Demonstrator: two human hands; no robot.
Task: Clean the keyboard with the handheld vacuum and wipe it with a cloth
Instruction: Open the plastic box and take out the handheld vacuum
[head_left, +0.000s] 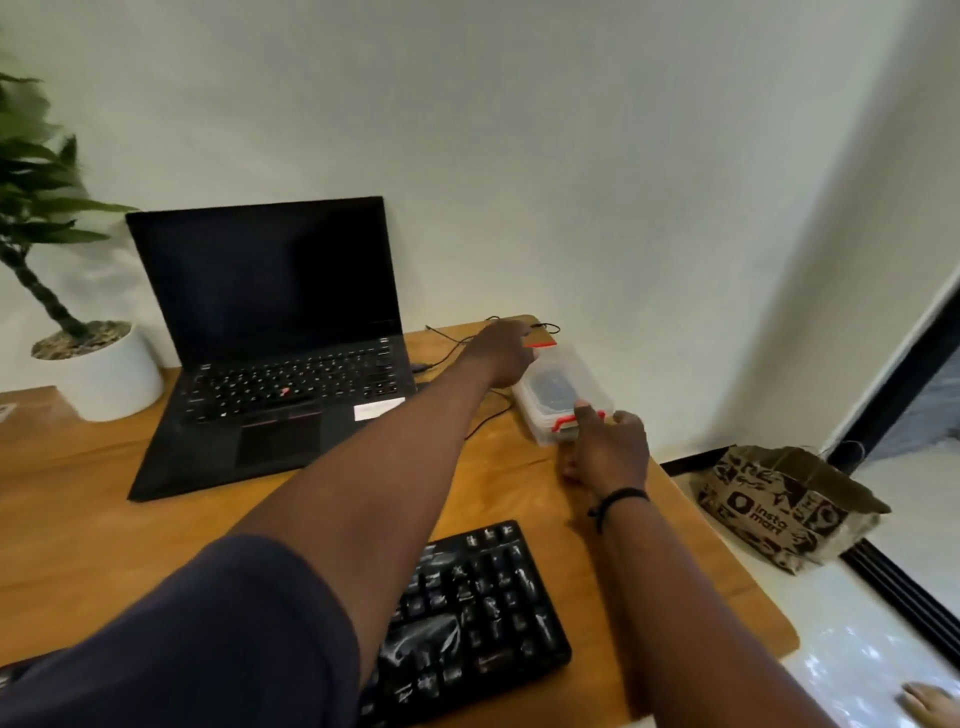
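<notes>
A black keyboard (478, 613) lies at the desk's near edge, its left part hidden under my left forearm. At the far right corner stands a clear plastic box (563, 382) with red latches and something dark inside that I cannot make out. My left hand (498, 356) reaches across the desk and curls over the box's far end, beside the raised red latch. Closer to me, my right hand (608, 452) grips the box's near end, with its thumb pressed on the near red latch. No vacuum or cloth shows in the open.
An open black laptop (270, 322) with a dark screen sits at the back left. A potted plant (104, 374) stands beside it. A thin black cable (457, 345) runs behind the box. On the floor to the right stands a brown paper bag (779, 504).
</notes>
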